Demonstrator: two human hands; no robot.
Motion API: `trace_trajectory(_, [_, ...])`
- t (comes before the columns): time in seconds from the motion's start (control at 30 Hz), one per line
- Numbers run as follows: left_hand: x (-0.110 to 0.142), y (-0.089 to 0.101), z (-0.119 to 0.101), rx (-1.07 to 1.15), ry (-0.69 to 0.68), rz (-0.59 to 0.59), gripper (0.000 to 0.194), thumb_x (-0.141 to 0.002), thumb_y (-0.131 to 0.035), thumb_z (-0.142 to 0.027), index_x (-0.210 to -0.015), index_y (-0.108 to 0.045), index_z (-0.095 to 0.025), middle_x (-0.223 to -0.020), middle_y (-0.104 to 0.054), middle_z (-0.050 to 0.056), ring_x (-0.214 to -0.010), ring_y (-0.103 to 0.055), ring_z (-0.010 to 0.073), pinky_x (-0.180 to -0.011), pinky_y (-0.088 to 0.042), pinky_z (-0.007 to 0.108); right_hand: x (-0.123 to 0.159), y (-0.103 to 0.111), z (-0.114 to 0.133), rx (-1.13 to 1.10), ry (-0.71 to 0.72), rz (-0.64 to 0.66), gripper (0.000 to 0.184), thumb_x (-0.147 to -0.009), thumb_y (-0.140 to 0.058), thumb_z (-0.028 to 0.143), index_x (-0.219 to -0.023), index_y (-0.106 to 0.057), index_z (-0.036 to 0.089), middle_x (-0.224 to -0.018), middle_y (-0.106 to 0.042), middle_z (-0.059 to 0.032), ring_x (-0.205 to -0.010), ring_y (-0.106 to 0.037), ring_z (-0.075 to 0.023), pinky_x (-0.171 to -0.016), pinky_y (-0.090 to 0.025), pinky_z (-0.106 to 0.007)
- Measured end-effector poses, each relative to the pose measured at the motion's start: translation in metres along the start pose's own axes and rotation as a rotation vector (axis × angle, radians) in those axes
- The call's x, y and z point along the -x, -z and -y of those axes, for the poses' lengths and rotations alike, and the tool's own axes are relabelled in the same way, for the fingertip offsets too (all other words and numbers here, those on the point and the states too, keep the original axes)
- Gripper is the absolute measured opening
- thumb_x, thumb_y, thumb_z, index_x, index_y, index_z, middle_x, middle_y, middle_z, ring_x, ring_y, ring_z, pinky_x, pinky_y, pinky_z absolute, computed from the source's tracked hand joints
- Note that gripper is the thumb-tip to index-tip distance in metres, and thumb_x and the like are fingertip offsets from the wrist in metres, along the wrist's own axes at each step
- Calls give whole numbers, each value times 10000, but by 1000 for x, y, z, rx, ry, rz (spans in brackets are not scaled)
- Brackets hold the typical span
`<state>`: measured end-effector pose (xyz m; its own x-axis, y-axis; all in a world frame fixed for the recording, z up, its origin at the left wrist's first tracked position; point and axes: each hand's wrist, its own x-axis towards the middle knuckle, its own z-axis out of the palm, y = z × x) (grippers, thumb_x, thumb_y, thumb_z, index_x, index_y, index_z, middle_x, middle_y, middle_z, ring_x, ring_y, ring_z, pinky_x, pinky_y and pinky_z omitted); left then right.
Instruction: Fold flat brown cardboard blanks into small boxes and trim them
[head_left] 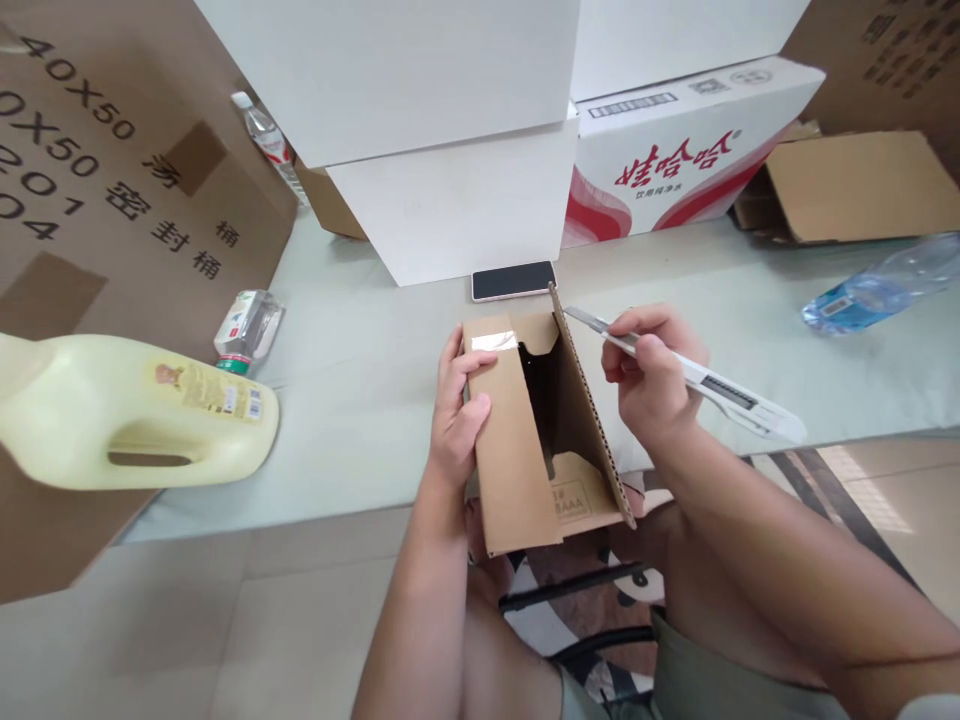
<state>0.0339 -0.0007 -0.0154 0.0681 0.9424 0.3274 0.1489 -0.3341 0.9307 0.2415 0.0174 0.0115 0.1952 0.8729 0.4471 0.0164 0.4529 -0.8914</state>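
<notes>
A small brown cardboard box (513, 460) sits at the table's front edge, its long right flap raised and its dark inside showing. My left hand (456, 415) grips the box's left side, thumb on the top flap and fingers round the far corner. A strip of clear shiny tape (493, 341) is stuck on that flap. In my right hand (656, 375) is a white utility knife (724, 390), blade out and pointing at the raised flap's far end. The blade tip appears just right of the flap; whether they touch I cannot tell.
A phone (514, 281) lies behind the box, before stacked white cartons (457, 200). To the left are a pale yellow jug (142, 410) and a small clear bottle (247, 328). A water bottle (877, 290) and an open carton (862, 190) are at the right.
</notes>
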Motion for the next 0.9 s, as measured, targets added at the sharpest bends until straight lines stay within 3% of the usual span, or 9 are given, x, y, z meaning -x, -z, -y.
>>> trace_trajectory(0.13, [-2, 1, 2, 58, 18, -17, 348, -832, -513, -381, -1157, -623, -319, -1635, -279, 5, -1502, -268, 322, -1171, -331, 525, -7, 9, -14, -41, -65, -78, 184, -892, -443, 418, -860, -527, 257, -547, -453, 47, -447, -411, -138, -449, -294, -283])
trace_trajectory(0.23, [-2, 2, 3, 97, 37, -34, 343, -816, -522, -377, -1136, -633, -323, -1639, -267, -11, -1501, -270, 322, -1159, -355, 521, -13, 18, -28, 156, -179, -94, 146, -873, -446, 369, -889, -531, 250, -585, -492, 42, -473, -456, -144, -471, -332, -277])
trace_trajectory(0.3, [-2, 3, 3, 123, 43, -47, 333, -816, -528, -374, -1127, -639, -329, -1630, -288, -19, -1512, -246, 310, -1178, -333, 515, -15, 23, -38, 424, -238, 13, 187, -828, -527, 337, -978, -568, 234, -663, -576, 20, -544, -530, -162, -538, -404, -295])
trace_trajectory(0.4, [-1, 6, 2, 133, 42, -59, 324, -824, -533, -386, -1127, -636, -334, -1613, -322, -19, -1517, -237, 299, -1198, -304, 513, -15, 29, -52, 755, -265, 303, 436, -782, -589, 286, -1209, -563, 198, -923, -702, -68, -748, -645, -235, -689, -492, -371])
trace_trajectory(0.53, [-1, 10, 1, 108, 43, -64, 333, -817, -546, -404, -1131, -626, -329, -1610, -327, -14, -1507, -261, 302, -1204, -298, 516, -10, 28, -64, 940, -235, 600, 629, -802, -537, 169, -1424, -453, 142, -1310, -628, -182, -1128, -617, -326, -865, -510, -430])
trace_trajectory(0.67, [-1, 12, 2, 90, 52, -75, 337, -818, -539, -412, -1132, -621, -321, -1603, -340, -6, -1506, -266, 303, -1199, -308, 511, -7, 24, -68, 1058, -234, 710, 659, -819, -471, 84, -1476, -438, 126, -1332, -613, -189, -1191, -577, -330, -958, -482, -431])
trace_trajectory(0.9, [-1, 17, 8, 70, 45, -69, 352, -817, -550, -439, -1151, -617, -345, -1592, -349, -18, -1497, -275, 305, -1207, -290, 514, -7, 19, -64, 1095, -165, 740, 548, -810, -460, 71, -1325, -623, 164, -1292, -645, -161, -1115, -595, -327, -971, -476, -448])
